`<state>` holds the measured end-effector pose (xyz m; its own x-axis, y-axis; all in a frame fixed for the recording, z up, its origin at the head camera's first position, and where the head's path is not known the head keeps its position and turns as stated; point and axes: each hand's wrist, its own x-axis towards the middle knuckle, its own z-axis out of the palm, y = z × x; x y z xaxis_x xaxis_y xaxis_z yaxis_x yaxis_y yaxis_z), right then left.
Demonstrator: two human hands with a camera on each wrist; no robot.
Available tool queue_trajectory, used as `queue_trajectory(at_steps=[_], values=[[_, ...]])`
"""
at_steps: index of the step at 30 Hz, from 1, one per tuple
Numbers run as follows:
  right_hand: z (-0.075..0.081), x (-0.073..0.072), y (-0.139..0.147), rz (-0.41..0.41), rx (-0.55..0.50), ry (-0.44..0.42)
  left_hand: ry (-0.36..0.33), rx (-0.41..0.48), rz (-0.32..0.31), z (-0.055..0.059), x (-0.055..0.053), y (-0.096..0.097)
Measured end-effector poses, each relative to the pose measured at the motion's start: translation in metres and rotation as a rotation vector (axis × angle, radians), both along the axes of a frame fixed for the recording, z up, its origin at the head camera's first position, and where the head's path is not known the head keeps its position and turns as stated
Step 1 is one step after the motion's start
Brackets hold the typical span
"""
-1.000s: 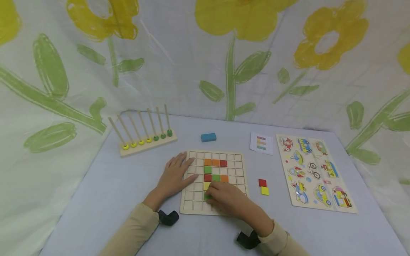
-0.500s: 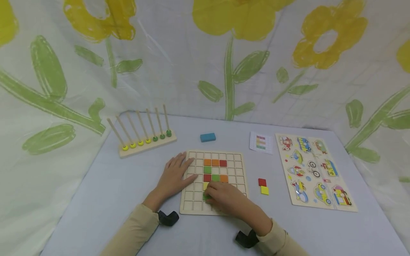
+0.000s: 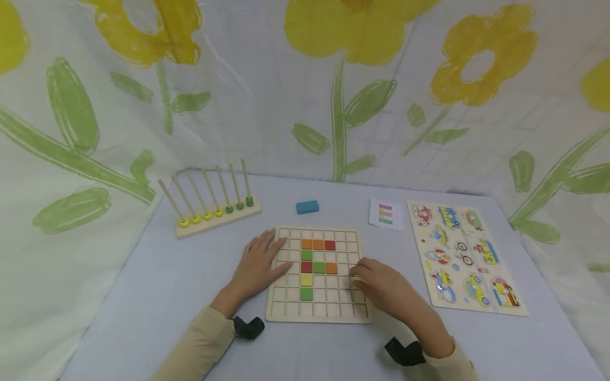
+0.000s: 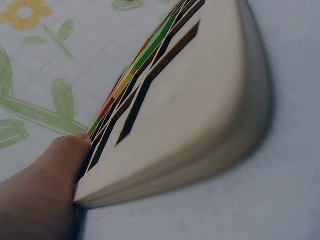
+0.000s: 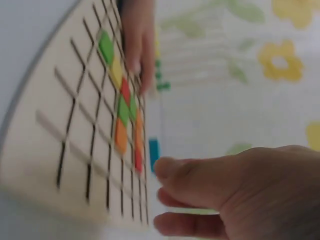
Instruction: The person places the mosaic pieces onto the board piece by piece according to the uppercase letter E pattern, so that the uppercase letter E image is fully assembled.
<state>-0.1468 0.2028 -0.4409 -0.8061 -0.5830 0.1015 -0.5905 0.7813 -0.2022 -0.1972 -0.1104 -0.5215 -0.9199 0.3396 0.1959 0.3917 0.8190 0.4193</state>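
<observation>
A square wooden grid board (image 3: 286, 309) lies on the table with coloured square tiles set in its cells. They form a pattern: two orange tiles and a red tile (image 3: 330, 245) in the top row, a lower row of red, green and orange, then a yellow tile (image 3: 306, 280) and a green tile (image 3: 306, 293) below. My left hand (image 3: 253, 267) rests on the board's left edge, fingers spread. Over the board's right edge is my right hand (image 3: 388, 288), fingers loosely bent. In the right wrist view its thumb (image 5: 172, 170) and fingers hold nothing visible.
A peg stand (image 3: 219, 217) with yellow and green beads stands back left. Behind the board lies a blue block (image 3: 307, 207). A pattern card (image 3: 385, 214) and a picture puzzle board (image 3: 467, 259) lie to the right. A flowered sheet (image 3: 257, 106) hangs behind.
My right hand has left the lower green tile and moved right to the board's right edge. It now hides the spot where loose red and yellow tiles lay. The left hand stays put.
</observation>
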Motion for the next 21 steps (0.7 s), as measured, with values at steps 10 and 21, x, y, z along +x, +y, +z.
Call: queue_trajectory(at_steps=[10,21], values=[[-0.006,0.01,0.065,-0.333,0.092,-0.287,0.002,-0.014,0.004,0.002,0.0,-0.002],[-0.021,0.008,0.07,-0.311,0.021,-0.208,-0.001,-0.003,-0.008,-0.001,0.0,-0.001]])
